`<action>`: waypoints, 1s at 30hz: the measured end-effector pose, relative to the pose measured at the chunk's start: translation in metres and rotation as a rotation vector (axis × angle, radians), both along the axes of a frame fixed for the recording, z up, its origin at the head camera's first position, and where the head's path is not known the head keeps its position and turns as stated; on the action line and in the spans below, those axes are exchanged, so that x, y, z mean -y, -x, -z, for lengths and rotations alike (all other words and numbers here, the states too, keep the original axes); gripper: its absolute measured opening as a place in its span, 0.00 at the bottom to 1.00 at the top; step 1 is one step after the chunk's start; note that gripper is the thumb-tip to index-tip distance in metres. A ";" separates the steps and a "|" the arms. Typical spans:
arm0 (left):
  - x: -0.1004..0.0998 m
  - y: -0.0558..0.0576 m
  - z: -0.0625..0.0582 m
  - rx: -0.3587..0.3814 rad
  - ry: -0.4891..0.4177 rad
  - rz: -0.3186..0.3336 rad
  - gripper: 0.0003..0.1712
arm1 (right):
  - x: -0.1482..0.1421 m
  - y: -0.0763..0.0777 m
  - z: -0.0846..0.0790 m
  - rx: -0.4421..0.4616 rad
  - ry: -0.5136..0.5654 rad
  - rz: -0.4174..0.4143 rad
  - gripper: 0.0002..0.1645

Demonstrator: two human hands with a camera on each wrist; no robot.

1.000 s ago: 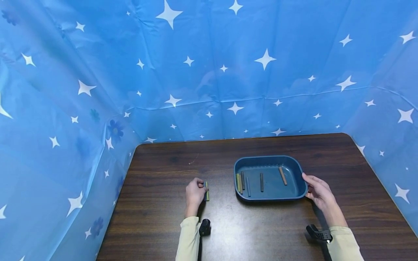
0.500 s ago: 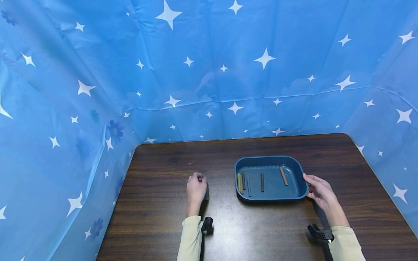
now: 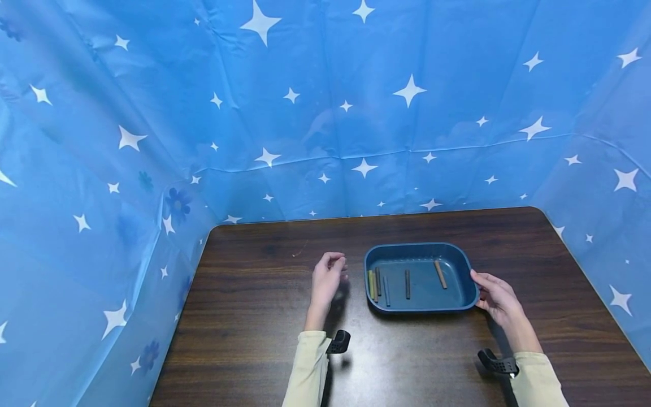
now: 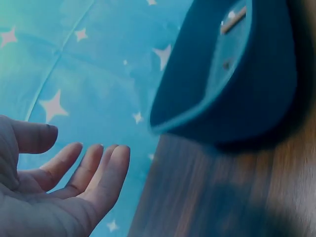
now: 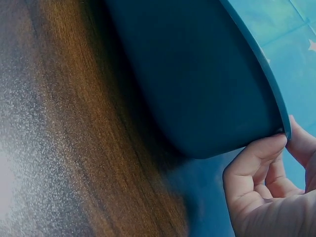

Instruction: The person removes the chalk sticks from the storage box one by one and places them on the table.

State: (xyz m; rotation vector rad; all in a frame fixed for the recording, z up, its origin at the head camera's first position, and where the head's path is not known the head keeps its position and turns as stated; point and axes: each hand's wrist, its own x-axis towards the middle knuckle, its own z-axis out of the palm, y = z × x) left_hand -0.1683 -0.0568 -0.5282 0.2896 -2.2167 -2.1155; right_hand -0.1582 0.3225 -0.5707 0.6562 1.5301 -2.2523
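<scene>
My left hand (image 3: 325, 282) is over the table, left of a blue tray with rounded corners (image 3: 422, 245). In the left wrist view its fingers (image 4: 111, 177) are loosely bent and apart from the thumb, with nothing showing between them. The tray wall (image 4: 266, 98) appears beyond them. My right hand (image 3: 500, 299) grips the tray's right end, and in the right wrist view thumb and fingers pinch its rim (image 5: 276, 94). Several thin coloured sticks lie in the tray: a yellow one (image 3: 371, 285), a blue one (image 3: 387, 291), a dark one (image 3: 407, 284) and an orange-brown one (image 3: 440, 275).
The dark wood-grain table (image 3: 244, 316) has rounded back corners. A blue curtain with white stars (image 3: 325, 113) surrounds it at the back and sides. Black bands, on the left wrist (image 3: 339, 342) and the right wrist (image 3: 497, 362), sit by the pale sleeves.
My left hand has moved right and away from me, toward the tray. The yellow-green and blue sticks seen beside it earlier no longer show. The right hand and tray have stayed nearly still.
</scene>
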 end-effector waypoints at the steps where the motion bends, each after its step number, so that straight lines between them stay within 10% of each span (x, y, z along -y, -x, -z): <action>1: -0.004 0.000 -0.002 0.003 -0.009 0.013 0.13 | 0.000 0.000 0.000 0.000 -0.001 0.001 0.16; 19: -0.069 0.011 -0.003 0.046 0.149 0.265 0.13 | -0.001 0.000 0.003 -0.032 0.011 0.009 0.19; 30: -0.099 0.023 0.016 0.141 0.218 0.271 0.11 | 0.000 -0.001 0.004 -0.036 -0.011 0.018 0.18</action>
